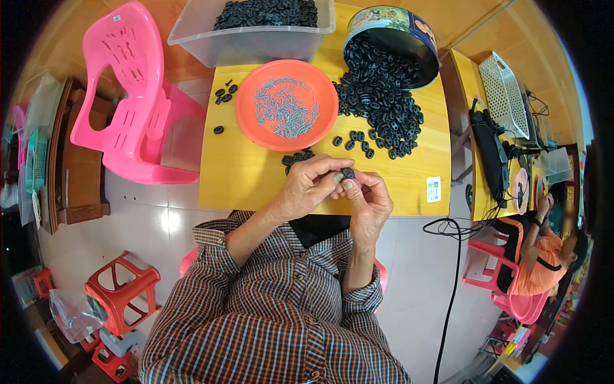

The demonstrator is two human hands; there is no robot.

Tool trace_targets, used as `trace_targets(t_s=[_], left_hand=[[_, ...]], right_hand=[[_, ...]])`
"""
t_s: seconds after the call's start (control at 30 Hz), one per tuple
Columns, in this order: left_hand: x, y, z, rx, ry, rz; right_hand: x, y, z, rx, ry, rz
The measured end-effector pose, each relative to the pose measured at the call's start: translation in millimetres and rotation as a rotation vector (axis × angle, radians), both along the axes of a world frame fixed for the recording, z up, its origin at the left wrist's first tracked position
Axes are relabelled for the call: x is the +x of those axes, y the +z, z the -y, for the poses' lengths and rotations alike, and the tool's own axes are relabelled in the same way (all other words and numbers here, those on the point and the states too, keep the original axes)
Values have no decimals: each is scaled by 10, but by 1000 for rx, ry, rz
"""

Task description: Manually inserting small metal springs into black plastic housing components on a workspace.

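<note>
A small black oval piece (348,173) is pinched between the fingertips of both my hands, just above the near part of the table. My left hand (308,185) grips it from the left, thumb and fingers closed. On the other side my right hand (369,205) holds it the same way. Beyond them lies an orange-red plate (246,131) with many thin grey metal pieces (288,109), too small to name surely. Loose black oval pieces with two holes (393,115) spill from a tipped round tin (425,61). A few more (295,159) lie partly behind my left hand.
At the table's (249,185) far edge stands a clear plastic bin (256,45) of black pieces. A pink chair (137,102) is at left, red stools (125,288) below it. A black cable (455,275) runs along the floor at right, near a seated person (537,262).
</note>
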State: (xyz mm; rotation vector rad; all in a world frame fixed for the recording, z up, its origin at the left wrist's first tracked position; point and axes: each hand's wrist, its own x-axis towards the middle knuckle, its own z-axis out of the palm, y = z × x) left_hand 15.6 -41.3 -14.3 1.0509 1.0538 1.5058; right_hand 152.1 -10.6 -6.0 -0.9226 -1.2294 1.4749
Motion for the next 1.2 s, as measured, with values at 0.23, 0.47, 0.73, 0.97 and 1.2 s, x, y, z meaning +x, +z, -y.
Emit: trace_targets(t_s=[0.23,0.47,0.73,0.97,1.2], left_hand=[[30,-25,66,-20,-29,94],[-20,-43,108,-53,-25,102],[-205,-120,215,-134,-9,100],[-530,-79,373,-246,309,-323],[-560,-193,357,-131,417,-617]], right_hand=[[21,69,34,-12,27,4],[-6,120,56,-5,96,26],[-10,-37,38,19,142,258],[-84,-65,-36,76,116,386],[-317,-93,-165,484,132,655]])
